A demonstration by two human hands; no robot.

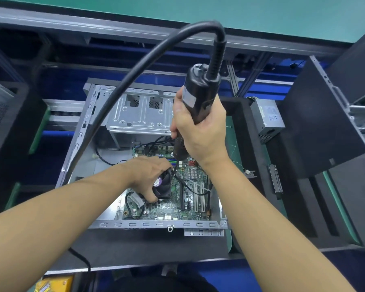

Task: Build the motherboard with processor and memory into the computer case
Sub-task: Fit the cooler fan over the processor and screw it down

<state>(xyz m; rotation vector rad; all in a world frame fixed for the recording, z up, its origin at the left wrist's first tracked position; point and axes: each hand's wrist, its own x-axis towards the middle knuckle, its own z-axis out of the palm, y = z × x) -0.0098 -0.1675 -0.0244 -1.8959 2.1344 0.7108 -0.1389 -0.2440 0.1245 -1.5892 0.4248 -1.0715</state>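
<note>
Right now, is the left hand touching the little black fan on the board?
Touching. The head view shows the left hand with thumb and fingers curled round the fan, no gap.

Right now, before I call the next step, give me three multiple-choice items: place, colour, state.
1. The left grip is: A touching nothing; B on the fan; C on the screwdriver.
2. The cable is: A yellow; B white; C black.
3. The right grip is: A round the screwdriver; B open; C on the fan.
Key: 1 B, it wraps the fan; 2 C, the cable arcs black overhead; 3 A, it curls round the upright screwdriver.
</note>
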